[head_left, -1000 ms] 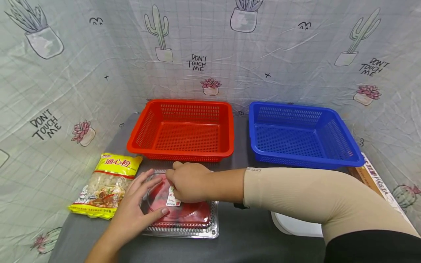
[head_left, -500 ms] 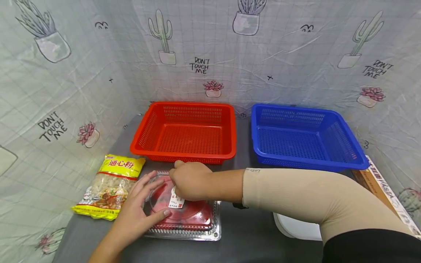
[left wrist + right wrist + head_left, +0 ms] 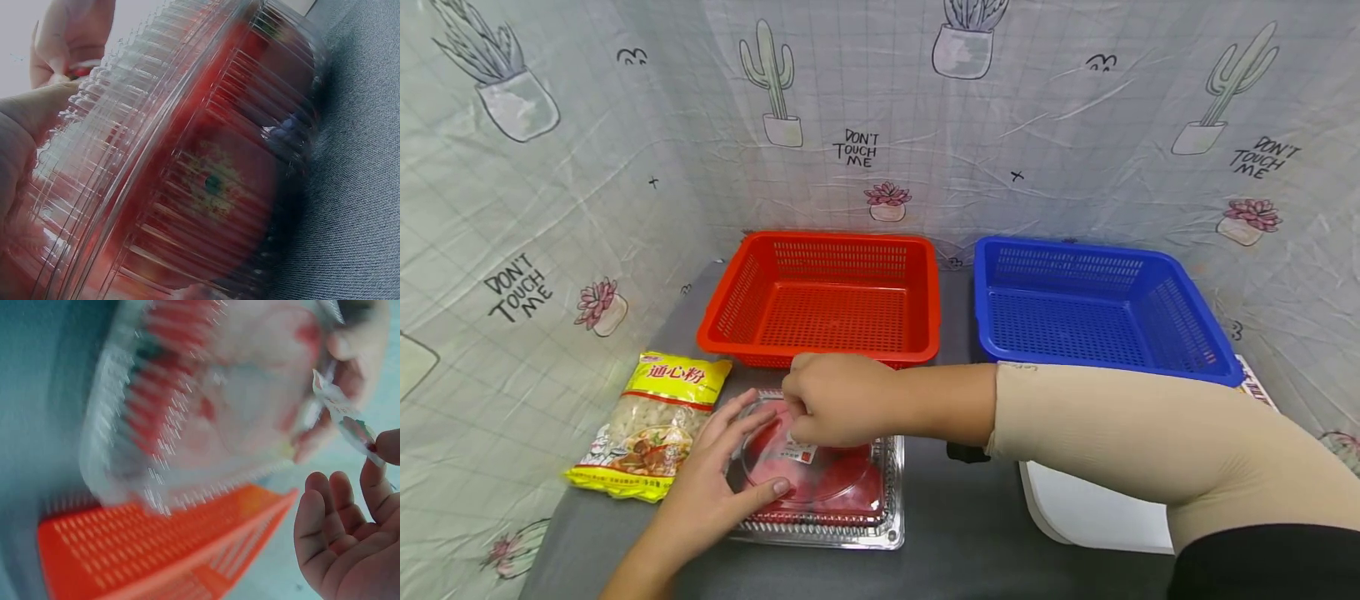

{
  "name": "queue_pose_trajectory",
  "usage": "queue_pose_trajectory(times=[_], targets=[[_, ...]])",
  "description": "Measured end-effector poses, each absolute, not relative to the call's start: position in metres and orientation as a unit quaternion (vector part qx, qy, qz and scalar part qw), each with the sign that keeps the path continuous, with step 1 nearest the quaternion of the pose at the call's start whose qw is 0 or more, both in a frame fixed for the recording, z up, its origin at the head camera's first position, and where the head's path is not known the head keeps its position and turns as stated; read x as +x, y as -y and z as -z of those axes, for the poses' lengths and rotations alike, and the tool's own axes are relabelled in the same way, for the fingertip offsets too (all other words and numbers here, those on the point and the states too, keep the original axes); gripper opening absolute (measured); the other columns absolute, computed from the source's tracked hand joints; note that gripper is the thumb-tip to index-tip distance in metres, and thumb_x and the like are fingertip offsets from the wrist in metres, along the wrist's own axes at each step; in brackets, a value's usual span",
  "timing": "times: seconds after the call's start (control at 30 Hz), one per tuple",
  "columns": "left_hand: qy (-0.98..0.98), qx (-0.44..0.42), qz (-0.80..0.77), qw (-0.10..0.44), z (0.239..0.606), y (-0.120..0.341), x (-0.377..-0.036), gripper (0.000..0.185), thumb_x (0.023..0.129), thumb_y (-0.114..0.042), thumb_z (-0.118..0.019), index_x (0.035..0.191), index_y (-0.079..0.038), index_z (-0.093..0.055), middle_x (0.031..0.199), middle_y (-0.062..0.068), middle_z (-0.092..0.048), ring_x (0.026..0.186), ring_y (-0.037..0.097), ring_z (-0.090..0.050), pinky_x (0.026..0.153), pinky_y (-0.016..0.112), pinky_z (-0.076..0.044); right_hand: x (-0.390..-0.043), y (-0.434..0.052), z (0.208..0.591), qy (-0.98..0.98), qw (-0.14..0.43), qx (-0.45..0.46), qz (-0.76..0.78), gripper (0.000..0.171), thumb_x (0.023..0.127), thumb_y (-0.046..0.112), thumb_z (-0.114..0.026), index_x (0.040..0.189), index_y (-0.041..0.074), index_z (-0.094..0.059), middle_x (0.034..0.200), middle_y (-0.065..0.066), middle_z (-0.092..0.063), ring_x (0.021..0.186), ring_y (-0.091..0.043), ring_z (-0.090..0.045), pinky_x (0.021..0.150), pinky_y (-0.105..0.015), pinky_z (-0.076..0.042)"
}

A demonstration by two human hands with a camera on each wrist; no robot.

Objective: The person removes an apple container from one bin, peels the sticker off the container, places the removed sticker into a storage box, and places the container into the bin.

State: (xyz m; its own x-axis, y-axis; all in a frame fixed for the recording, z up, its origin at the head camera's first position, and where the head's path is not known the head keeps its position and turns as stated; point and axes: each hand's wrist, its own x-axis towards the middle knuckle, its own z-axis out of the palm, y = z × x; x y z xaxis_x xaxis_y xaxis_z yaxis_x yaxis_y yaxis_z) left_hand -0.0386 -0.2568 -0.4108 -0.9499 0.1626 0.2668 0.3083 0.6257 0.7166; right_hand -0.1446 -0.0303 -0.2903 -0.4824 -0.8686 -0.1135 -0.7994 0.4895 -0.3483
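Label point(image 3: 345, 417) in pinch, a person's right hand point(image 3: 838, 400) holds the small printed slip between thumb and forefinger above a clear plastic box point(image 3: 889, 533) of round red fruit point(image 3: 219, 200), its other fingers loosely bent. Whether the slip touches the lid is hard to tell, as the hand covers part of it from above. The left hand point(image 3: 718, 479), fingers spread, rests on the near left part of the lid, its thumb lying across the top. The box sits on a gray tabletop point(image 3: 970, 525), just in front of a red basket point(image 3: 737, 345) with perforated sides. A yellow bag point(image 3: 651, 425) with a clear window and a picture of food lies to the left, near the left hand. Behind and to the right stands a blue basket point(image 3: 1060, 321), with the corner of a printed package point(image 3: 1255, 387) showing beside it. A white object point(image 3: 1097, 508) with a rounded corner lies partly under the beige sleeve point(image 3: 1097, 425) of the right arm. Cactus-print cloth point(image 3: 1022, 108) hangs behind the baskets.
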Motion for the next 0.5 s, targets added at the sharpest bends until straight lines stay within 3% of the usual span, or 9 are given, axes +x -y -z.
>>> queue_pose_trajectory(times=[0.23,0.5], targets=[[0.903,-0.123,0.403,0.085,0.410,0.256,-0.039,0.079,0.079,-0.035,-0.096,0.150,-0.026,-0.062,0.167,0.005,-0.039,0.151,0.040,-0.032,0.105,0.079,-0.034,-0.155,-0.003,0.264,-0.841,0.200,-0.478,0.155,0.016,0.094,0.014,-0.068,0.079,0.019,-0.064,0.093,0.004,-0.060,0.076,-0.011,-0.053,0.065,-0.026,-0.046],[0.906,-0.120,0.396,0.087,0.410,0.256,-0.038,0.079,0.077,-0.036,-0.097,0.148,-0.025,-0.064,0.166,0.008,-0.040,0.150,0.043,-0.033,0.103,0.082,-0.033,-0.166,-0.066,0.266,-0.833,0.257,-0.474,0.128,0.016,0.088,0.009,-0.065,0.077,0.020,-0.064,0.086,0.008,-0.058,0.075,-0.008,-0.054,0.067,-0.027,-0.047]])
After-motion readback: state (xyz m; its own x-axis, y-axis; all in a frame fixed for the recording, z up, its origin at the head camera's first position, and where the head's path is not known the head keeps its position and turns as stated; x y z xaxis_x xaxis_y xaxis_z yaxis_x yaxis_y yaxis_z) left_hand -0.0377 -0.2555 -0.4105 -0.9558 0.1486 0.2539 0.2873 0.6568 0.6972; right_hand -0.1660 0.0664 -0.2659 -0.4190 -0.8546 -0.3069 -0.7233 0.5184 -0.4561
